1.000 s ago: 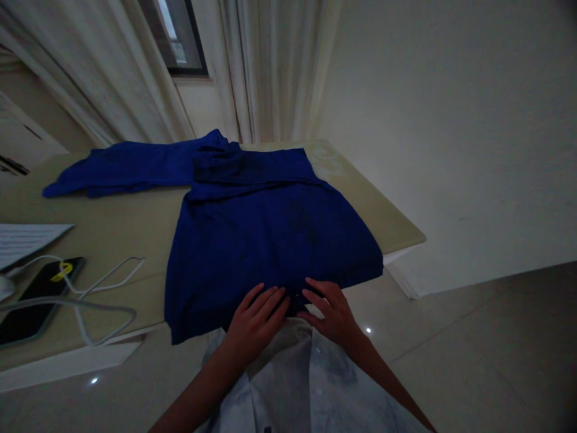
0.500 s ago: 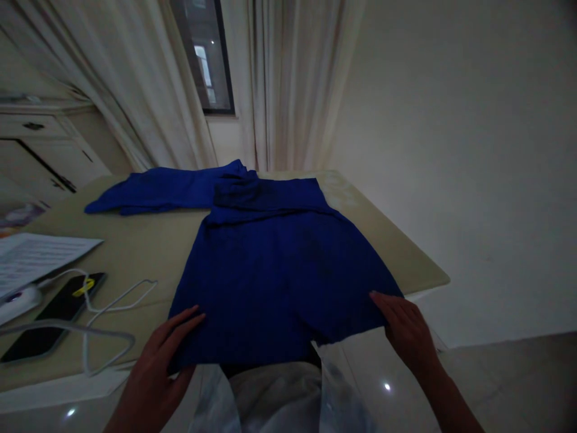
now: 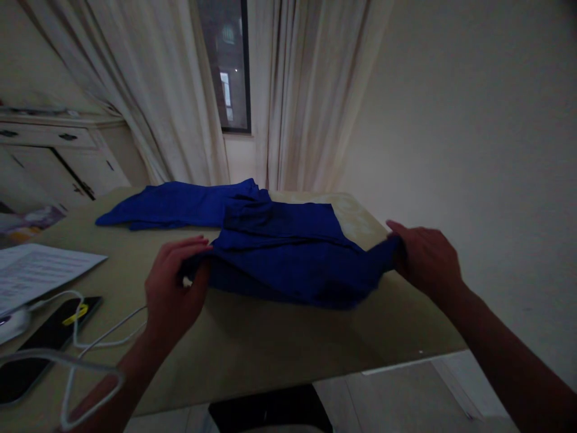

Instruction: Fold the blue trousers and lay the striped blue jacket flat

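Observation:
A plain blue garment (image 3: 283, 264) lies on the table, its near part lifted off the surface and bent up towards the far side. My left hand (image 3: 175, 291) pinches the raised left corner between thumb and fingers. On the other side, my right hand (image 3: 426, 258) is closed around the right corner and holds it up. Between the hands the lifted edge sags. Farther back, a long narrow part of the same blue cloth stretches out to the left. The fingertips on the right are partly hidden by the cloth.
The table (image 3: 270, 343) has a near edge running below the hands. At left lie a printed sheet (image 3: 40, 270), a phone (image 3: 49, 343), a white cable (image 3: 76, 328) and a white device (image 3: 13, 325). Curtains (image 3: 311, 90), a cabinet (image 3: 67, 156) and a wall (image 3: 473, 120) surround it.
Both hands have moved up and away from me, carrying the near edge of the blue garment off the table. My head view has tilted slightly, showing bare table in front.

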Demonstrator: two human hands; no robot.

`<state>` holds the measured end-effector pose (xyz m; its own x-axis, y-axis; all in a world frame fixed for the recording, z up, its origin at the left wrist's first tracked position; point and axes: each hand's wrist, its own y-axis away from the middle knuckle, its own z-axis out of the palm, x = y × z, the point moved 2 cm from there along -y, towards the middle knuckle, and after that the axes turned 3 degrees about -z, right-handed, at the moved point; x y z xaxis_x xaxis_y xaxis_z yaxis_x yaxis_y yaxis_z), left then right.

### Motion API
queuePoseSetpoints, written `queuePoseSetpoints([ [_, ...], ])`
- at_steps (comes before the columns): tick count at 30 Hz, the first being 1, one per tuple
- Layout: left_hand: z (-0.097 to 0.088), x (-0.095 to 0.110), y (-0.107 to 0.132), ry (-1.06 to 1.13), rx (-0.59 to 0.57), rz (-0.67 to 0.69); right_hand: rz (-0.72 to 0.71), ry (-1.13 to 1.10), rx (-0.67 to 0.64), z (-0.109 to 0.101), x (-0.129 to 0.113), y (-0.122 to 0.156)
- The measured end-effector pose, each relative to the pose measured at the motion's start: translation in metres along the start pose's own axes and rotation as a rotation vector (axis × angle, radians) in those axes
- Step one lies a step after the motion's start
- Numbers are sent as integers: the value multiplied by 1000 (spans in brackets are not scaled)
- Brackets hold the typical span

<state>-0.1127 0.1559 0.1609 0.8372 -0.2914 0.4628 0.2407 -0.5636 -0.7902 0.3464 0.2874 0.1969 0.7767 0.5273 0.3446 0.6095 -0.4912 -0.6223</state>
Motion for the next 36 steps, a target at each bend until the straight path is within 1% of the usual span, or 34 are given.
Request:
queuePoseSetpoints([
  [2, 37, -22, -57, -13, 92, -67, 46, 35, -78, 34, 19, -74],
  [3, 56, -36, -84, -22, 95, -94, 69, 46, -100, 53, 26, -107],
  [4, 74, -51, -107, -27, 72, -121, 102, 52, -121, 73, 31, -135],
  [5, 90, -67, -125, -29, 37, -150, 139, 42, -122, 92, 34, -156],
  [6, 105, -84, -137, -31, -4, -197, 170, 14, -117, 111, 35, -170],
  [7, 116, -100, -143, -37, -60, -259, 212, -29, -114, 129, 34, -175],
  [8, 126, -116, -143, -51, -120, -332, 255, -88, -112, 146, 31, -173],
  [9, 132, -132, -137, -72, -182, -418, 291, -158, -119, 161, 26, -164],
  [11, 139, -158, -114, -106, -296, -634, 320, -306, -160, 184, 8, -133],
  [13, 140, -175, -85, -84, -369, -854, 280, -434, -205, 194, -19, -96],
  [15, 139, -183, -67, -7, -392, -998, 205, -527, -214, 193, -52, -62],
  [17, 140, -182, -61, 88, -396, -1073, 101, -572, -226, 187, -85, -38],
  [18, 143, -178, -61, 131, -399, -1105, 40, -571, -249, 185, -99, -30],
  [19, 147, -172, -62, 168, -402, -1133, -21, -554, -287, 184, -109, -25],
  [20, 153, -162, -60, 196, -406, -1154, -70, -523, -336, 185, -114, -21],
  [21, 159, -149, -56, 211, -403, -1170, -95, -478, -389, 187, -112, -20],
  [22, 164, -134, -48, 223, -394, -1169, -88, -423, -442, 190, -104, -20],
  [23, 169, -115, -36, 244, -395, -1137, -40, -357, -498, 193, -88, -20],
  [24, 171, -95, -19, 269, -403, -1094, 38, -284, -553, 195, -68, -21],
  [25, 171, -73, -1, 353, -458, -968, 133, -212, -598, 196, -43, -22],
  [26, 169, -51, 19, 447, -570, -778, 233, -146, -641, 196, -18, -22],
  [28, 153, -12, 55, 538, -884, -308, 367, -74, -681, 188, 24, -20],
  [29, 141, 0, 69, 552, -1048, -116, 398, -76, -671, 182, 36, -18],
  [30, 130, 6, 78, 552, -1187, -26, 406, -112, -636, 176, 39, -15],
  [31, 121, 6, 80, 558, -1303, -9, 398, -177, -581, 169, 33, -12],
  [32, 115, 0, 76, 558, -1372, -63, 377, -262, -510, 163, 18, -7],
  [33, 114, -9, 68, 549, -1373, -165, 343, -357, -428, 158, -6, -1],
  [34, 115, -21, 57, 524, -1301, -274, 312, -443, -350, 155, -35, 6],
  [35, 120, -36, 46, 470, -1159, -369, 288, -493, -288, 154, -67, 13],
  [36, 125, -51, 35, 394, -980, -440, 264, -504, -250, 156, -99, 20],
])
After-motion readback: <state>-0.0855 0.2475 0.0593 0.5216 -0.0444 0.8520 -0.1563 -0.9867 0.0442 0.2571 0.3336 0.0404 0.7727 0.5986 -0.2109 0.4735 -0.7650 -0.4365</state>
